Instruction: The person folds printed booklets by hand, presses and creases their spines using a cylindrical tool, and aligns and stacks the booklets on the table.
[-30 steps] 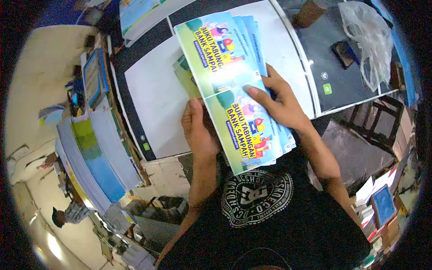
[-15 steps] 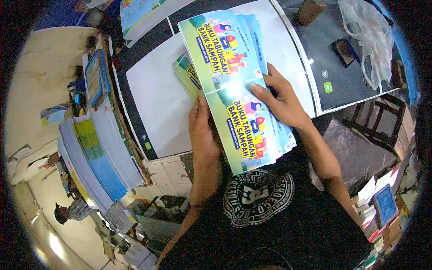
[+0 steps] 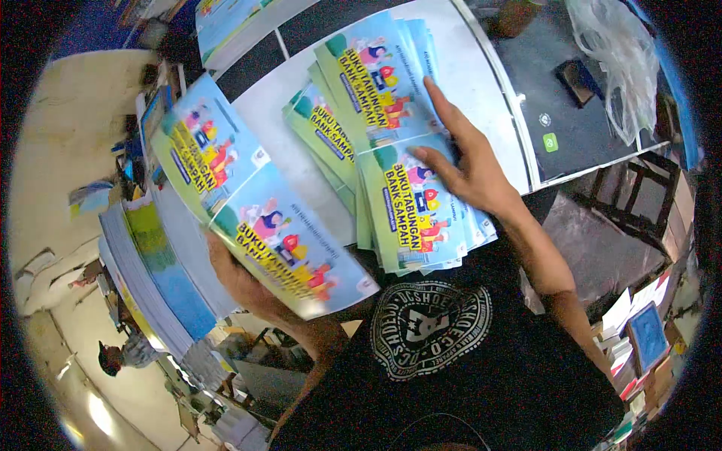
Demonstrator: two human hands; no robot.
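Our loose printed cover sheet (image 3: 252,192) is tilted up on our left, its long axis slanting from the far left down towards our chest, and our left hand (image 3: 244,282) is the nearer one, touching it from below along its left edge—the left fingers are mostly hidden beneath, so we cannot tell whether they pinch. Rightward, beyond a narrow gap, lies the fanned pile of matching covers (image 3: 410,199), its long axis steeper than the sheet's and its near end towards our black shirt (image 3: 429,361). Our right hand (image 3: 485,184) grips that pile from its right side, thumb over the top cover, index finger stretched away along the edge, the others out of sight. Behind them is a white surface (image 3: 289,83) on the dark bench (image 3: 538,56), with a small dark case (image 3: 577,83) and a clear plastic bag (image 3: 620,86) farther right. Leftward stands a thick paper stack (image 3: 165,270); a capped person (image 3: 135,351) is well beyond it.
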